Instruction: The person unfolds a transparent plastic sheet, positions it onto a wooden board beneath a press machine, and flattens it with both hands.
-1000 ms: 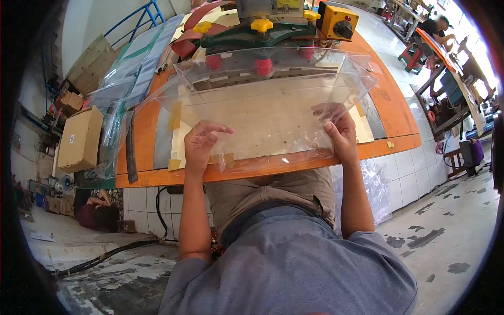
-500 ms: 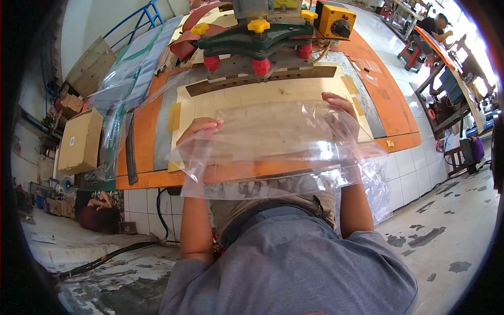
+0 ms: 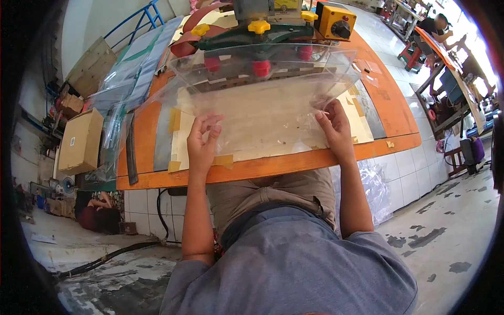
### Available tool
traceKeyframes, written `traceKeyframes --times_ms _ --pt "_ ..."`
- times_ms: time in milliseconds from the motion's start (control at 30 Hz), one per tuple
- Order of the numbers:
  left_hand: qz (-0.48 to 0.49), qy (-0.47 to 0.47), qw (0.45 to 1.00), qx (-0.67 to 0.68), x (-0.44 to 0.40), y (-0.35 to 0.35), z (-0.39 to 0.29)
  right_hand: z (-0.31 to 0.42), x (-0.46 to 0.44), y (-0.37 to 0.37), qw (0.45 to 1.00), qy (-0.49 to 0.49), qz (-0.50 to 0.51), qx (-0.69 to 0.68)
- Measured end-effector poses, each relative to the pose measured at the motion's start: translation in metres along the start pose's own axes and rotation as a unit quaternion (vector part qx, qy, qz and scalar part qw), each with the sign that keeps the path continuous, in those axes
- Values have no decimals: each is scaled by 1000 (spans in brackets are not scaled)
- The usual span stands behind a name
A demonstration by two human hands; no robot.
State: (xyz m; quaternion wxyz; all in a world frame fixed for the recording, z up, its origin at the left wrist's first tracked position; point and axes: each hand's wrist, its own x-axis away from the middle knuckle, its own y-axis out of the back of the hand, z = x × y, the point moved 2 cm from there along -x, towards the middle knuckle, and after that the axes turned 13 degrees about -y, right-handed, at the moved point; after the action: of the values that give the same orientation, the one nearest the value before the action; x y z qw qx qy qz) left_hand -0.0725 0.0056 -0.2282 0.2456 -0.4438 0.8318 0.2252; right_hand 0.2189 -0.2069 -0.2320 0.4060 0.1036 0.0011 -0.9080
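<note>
A clear plastic sheet (image 3: 262, 102) with folded sides stands between my hands, its far part raised in front of the press. My left hand (image 3: 202, 139) grips its near left part, thumb and fingers closed on the plastic. At the near right, my right hand (image 3: 335, 128) pinches the same sheet between thumb and fingers. Beneath lies a cream board (image 3: 184, 136) with pieces of brown tape (image 3: 175, 119). Just beyond is the green press head (image 3: 252, 38) with yellow knobs (image 3: 258, 27) and red mounts (image 3: 261, 68), the mounts and the metal bar below showing through the plastic.
The orange tabletop (image 3: 401, 121) surrounds the board. An orange control box (image 3: 335, 21) sits at the back right. To the left are a cardboard box (image 3: 81, 142) and clear sheets (image 3: 123, 79). Crumpled plastic (image 3: 374, 191) hangs below the right edge. Other people sit farther off.
The sheet's loose part has swung from over my forearms, away from me and up in front of the press. Both hands have come nearer my body and turned, still holding the plastic.
</note>
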Motion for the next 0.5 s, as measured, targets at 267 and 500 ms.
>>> traceKeyframes --times_ms 267,500 --pt "-31 52 996 -67 12 13 22 -12 2 3 997 -77 -11 17" --pt "-42 16 998 -38 16 15 17 -16 2 10 998 -24 -27 51"
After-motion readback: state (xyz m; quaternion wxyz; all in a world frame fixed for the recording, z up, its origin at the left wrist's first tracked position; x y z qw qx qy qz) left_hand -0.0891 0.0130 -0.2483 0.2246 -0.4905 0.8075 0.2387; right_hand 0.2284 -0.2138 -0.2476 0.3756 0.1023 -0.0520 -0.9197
